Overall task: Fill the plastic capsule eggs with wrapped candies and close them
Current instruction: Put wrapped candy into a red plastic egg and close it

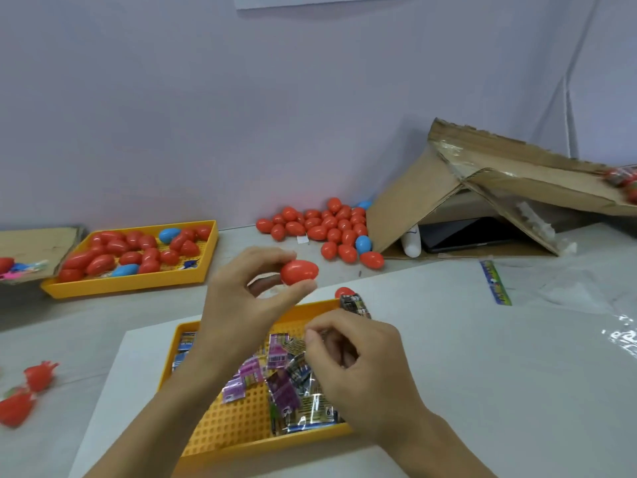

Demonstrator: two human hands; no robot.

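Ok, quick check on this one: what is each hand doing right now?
Left hand: pinches a red capsule egg between thumb and fingertips, held above the near tray.
Right hand: fingers curled, pinching a wrapped candy over that tray.

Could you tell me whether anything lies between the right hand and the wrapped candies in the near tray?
Nothing visible does. The right hand is already down among the wrapped candies in the near yellow tray, fingers curled at one wrapper, while the left hand holds a red egg above.
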